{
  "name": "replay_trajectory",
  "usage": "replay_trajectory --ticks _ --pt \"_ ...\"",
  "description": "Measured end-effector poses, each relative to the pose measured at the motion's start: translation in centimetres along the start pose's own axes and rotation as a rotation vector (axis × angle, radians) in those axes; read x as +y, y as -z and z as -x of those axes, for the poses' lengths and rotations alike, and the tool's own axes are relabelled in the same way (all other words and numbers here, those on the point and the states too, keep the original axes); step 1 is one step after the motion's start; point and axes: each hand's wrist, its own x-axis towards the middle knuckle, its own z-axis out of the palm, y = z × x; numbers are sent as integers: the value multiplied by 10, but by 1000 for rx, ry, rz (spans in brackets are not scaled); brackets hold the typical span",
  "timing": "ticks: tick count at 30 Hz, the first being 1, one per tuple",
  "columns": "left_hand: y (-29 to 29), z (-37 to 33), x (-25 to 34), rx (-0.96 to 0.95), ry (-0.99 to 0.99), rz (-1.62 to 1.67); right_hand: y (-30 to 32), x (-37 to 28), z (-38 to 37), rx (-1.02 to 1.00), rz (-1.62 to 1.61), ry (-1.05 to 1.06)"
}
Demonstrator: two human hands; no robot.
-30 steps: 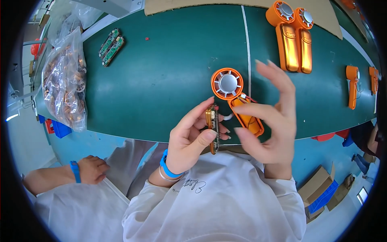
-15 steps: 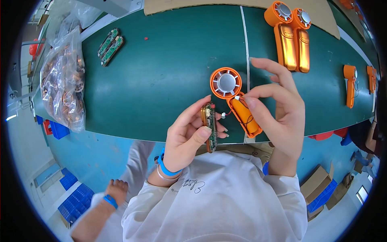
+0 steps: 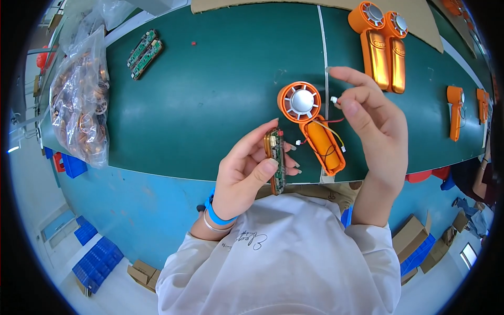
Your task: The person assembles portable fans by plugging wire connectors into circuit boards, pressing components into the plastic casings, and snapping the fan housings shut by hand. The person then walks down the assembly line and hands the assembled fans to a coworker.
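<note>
The left hand (image 3: 236, 184) holds a circuit board (image 3: 276, 163); the right hand (image 3: 380, 121) pinches a white plug (image 3: 334, 100). An opened orange fan (image 3: 311, 126) lies between them on the green table (image 3: 210, 115), two fans (image 3: 382, 58) far right, a plastic bag (image 3: 81, 105) left. Blue crates (image 3: 98, 263) stand on the floor (image 3: 136, 205), near left. Dark script (image 3: 251, 240) crosses the white shirt (image 3: 289, 268).

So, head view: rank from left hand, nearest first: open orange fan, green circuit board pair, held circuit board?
From the left hand:
1. Held circuit board: in its grip.
2. Open orange fan: just to the right.
3. Green circuit board pair: far off, upper left.
</note>
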Motion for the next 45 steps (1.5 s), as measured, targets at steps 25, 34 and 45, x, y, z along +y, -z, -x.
replay_trajectory --ticks 25,34,45 --pt "-4 3 -2 53 -66 -40 -5 1 5 147 577 374" --pt "-1 6 2 71 -30 -20 -36 -1 46 93 1117 449" --pt "0 7 3 8 13 0 -34 12 28 -1 880 391"
